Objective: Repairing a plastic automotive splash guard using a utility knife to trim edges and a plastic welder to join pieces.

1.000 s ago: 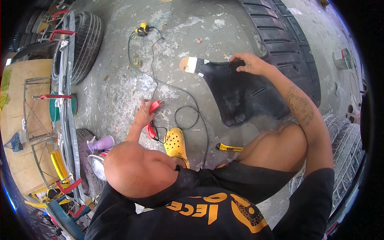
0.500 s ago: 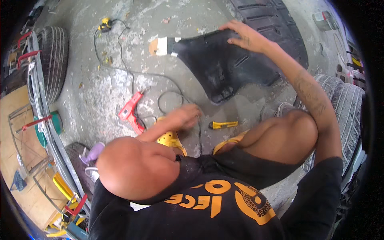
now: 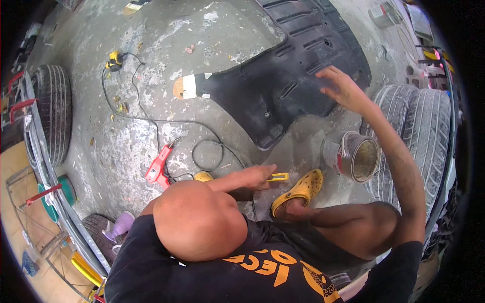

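My left hand [image 3: 256, 178] is down at the floor between my feet. Its fingers close around the near end of a yellow utility knife [image 3: 278, 177], whose other end sticks out to the right. The palm hides the rest of the knife. My right hand [image 3: 344, 92] hovers over the right part of a large black moulded plastic panel [image 3: 262, 96], fingers spread, holding nothing. Ribs and slots mark the panel, and its narrow left tip carries white tape [image 3: 189, 86] beside a tan piece. Left of my left hand lies a red pistol-shaped tool [image 3: 159, 169] with a thin metal tip.
A black cord [image 3: 197, 121] loops across the floor to a yellow-black plug [image 3: 114, 61]. An open, dirty bucket [image 3: 365, 157] stands by my right foot, before stacked tyres [image 3: 429, 136]. More tyres [image 3: 53, 113] and a metal frame [image 3: 50, 166] line the left side.
My right hand has come off the panel's upper edge and moved right and toward me. My left hand has reached right onto the utility knife. The view has shifted, showing the bucket fully.
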### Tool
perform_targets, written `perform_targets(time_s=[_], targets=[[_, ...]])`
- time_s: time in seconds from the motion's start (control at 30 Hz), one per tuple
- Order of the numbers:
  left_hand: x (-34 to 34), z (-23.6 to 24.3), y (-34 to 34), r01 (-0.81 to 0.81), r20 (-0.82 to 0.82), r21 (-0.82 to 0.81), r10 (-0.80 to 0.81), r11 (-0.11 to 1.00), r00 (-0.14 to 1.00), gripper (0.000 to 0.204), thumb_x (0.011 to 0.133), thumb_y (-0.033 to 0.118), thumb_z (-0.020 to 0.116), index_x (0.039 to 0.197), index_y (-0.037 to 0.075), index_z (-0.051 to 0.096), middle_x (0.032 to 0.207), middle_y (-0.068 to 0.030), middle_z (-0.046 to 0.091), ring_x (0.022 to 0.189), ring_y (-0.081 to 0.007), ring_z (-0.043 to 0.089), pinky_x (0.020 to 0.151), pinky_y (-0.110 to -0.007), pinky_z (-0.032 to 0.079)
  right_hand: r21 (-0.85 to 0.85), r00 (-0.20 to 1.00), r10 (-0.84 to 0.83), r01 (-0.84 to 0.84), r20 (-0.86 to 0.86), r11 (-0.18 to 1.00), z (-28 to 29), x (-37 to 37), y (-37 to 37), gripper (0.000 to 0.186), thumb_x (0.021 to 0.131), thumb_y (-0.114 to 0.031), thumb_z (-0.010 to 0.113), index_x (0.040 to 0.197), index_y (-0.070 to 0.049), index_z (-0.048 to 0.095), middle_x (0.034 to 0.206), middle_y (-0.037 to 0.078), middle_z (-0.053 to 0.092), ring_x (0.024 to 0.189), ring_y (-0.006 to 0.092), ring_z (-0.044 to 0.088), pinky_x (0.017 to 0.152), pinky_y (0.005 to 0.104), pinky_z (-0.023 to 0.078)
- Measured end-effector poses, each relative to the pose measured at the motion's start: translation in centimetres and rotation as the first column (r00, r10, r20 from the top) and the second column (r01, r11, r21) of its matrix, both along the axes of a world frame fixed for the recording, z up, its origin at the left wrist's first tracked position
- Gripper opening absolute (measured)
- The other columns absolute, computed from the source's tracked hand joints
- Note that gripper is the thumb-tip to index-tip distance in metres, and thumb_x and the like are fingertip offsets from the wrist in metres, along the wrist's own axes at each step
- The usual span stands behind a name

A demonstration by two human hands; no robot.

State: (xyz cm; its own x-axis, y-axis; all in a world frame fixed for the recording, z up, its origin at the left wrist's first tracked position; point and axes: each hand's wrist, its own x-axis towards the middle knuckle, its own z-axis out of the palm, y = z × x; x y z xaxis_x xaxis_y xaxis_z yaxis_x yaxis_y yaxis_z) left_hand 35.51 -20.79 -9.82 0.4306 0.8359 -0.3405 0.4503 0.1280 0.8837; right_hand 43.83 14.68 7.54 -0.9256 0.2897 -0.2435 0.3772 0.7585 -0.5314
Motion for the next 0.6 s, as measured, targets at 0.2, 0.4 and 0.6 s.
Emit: perform_targets(time_s=[0.2,0.4,0.6], targets=[[-10.6,9.1,-0.7,-0.105,0.173,-0.109,0.123,0.988,0.977,0.028,0.096,0.022,0.061,0.113,0.002,0.052,0.086,-0.0196,0.063,0.078,-0.0352,0.063,0.069,-0.043,0.047,-0.138,0.979,0.033,-0.062,-0.201,0.988,-6.1,-8.8,0.0,0.028,0.089,-0.007,0.069,0.115,0.001,0.061,0.106,0.011,0.066,0.097,0.0201,0.064,0.084,0.0336,0.052],[-21.4,17.0,-0.6,-0.275,-0.269,0.448,0.422,0.850,0.866,0.026,0.099,0.022,0.058,0.117,0.004,0.056,0.084,-0.0188,0.063,0.082,-0.0366,0.063,0.073,-0.045,0.049,-0.235,0.851,-0.236,0.138,-0.469,0.962,-11.1,-14.9,-6.2,0.021,0.088,-0.005,0.066,0.108,-0.008,0.069,0.108,0.012,0.066,0.093,0.0251,0.065,0.086,0.0353,0.052],[-24.8,20.9,7.3,-0.034,-0.703,0.317,0.259,0.948,0.662,0.024,0.099,0.027,0.055,0.107,0.004,0.058,0.085,-0.0189,0.064,0.087,-0.0398,0.063,0.077,-0.046,0.051,-0.257,0.997,0.022,-0.002,0.075,0.966,-9.4,-18.5,-1.0,0.042,0.088,-0.043,0.072,0.111,-0.008,0.072,0.111,0.013,0.071,0.099,0.0261,0.065,0.091,0.0373,0.048]])
